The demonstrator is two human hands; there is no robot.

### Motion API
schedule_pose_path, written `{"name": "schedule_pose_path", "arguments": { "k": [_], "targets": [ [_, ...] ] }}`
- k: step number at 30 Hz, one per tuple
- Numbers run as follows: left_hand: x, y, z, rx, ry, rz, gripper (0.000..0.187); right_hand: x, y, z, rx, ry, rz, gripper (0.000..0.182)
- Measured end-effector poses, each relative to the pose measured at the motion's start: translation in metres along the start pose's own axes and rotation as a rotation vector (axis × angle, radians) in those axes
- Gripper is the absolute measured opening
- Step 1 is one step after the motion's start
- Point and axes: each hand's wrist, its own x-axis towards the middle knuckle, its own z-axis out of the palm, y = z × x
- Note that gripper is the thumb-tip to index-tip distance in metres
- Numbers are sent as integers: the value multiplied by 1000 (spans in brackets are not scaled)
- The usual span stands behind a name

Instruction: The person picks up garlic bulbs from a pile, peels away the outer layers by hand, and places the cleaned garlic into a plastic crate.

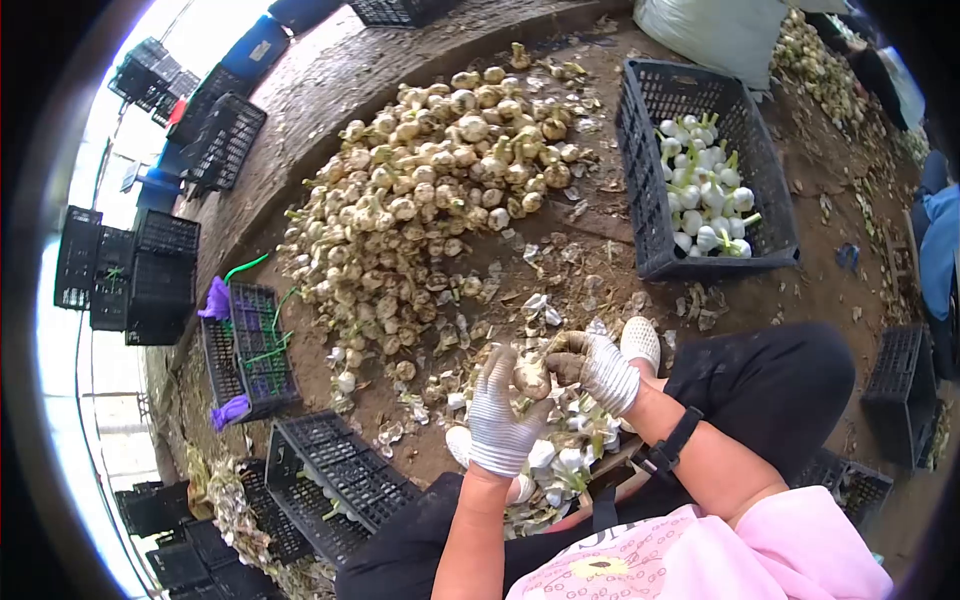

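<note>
Between my gloved hands sits a brownish, unpeeled garlic bulb (531,377). My left hand (503,415) cradles it between raised fingers and thumb. From the right, my right hand (600,372) reaches in with bent fingers drawn together against the bulb's side; whatever its fingertips pinch is hidden. Both gloves are white-striped with dirty fingers. Below the hands, between my legs, lies a heap of whiter garlic and loose skins (570,458). Ahead on the ground is a large pile of dirty garlic bulbs (430,185).
A black crate (640,200) at the front right holds clean white garlic. Another crate (345,480) stands by my left leg. Stacked crates (135,265) line the left side. A white sack (715,35) stands at the back; a person in blue (940,240) is at the right edge.
</note>
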Motion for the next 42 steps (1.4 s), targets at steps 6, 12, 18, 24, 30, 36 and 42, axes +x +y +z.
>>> {"name": "schedule_pose_path", "arguments": {
  "k": [6,12,18,24,30,36,42],
  "targets": [
    [-25,25,-6,117,125,-49,62,-18,-6,23,4,-111,-78,23],
    [-23,29,-6,199,178,14,57,-18,-11,23,-25,-99,-64,17],
    [-25,26,-11,-80,195,-119,55,-20,-11,22,-5,-117,-71,19],
    [-26,27,-7,138,166,1,57,-17,-6,26,-41,-62,-24,19],
    [-26,21,-9,218,108,21,55,-17,-8,26,67,-61,157,19],
    [-21,21,-18,38,152,13,48,-16,-2,20,-13,-109,82,24],
    [-31,3,-15,-1135,131,-512,43,-21,2,23,9,-141,-59,23]
  ]
}}
